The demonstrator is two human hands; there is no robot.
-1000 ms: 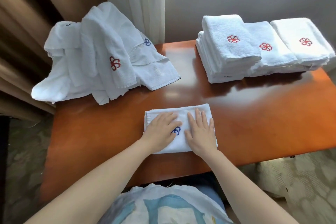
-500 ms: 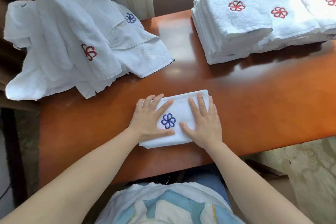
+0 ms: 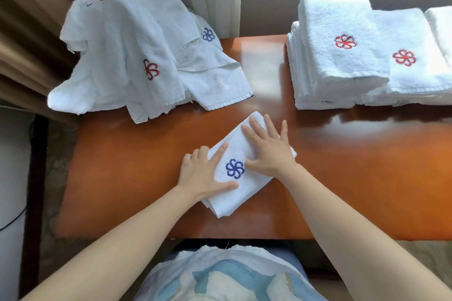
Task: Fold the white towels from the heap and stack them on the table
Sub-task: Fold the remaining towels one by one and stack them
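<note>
A small folded towel (image 3: 232, 200) with a blue flower mark lies askew near the front middle of the table (image 3: 354, 173), well apart from the loose heap (image 3: 117, 61) at the far left and the folded stacks (image 3: 337, 61) at the far right. Your right hand (image 3: 269, 151) lies flat on its upper half, fingers straight and spread, pressing down. Your left hand (image 3: 203, 173) rests on its left side, index finger and thumb straight on the cloth. The other fingers bend at the edge, and whether they tuck under is unclear.

The fold looks finished, so you appear to be smoothing it. Next comes the carry to the stacks. That calls for gripping both sides so the layers stay together, then setting it down square, mark up.
</note>
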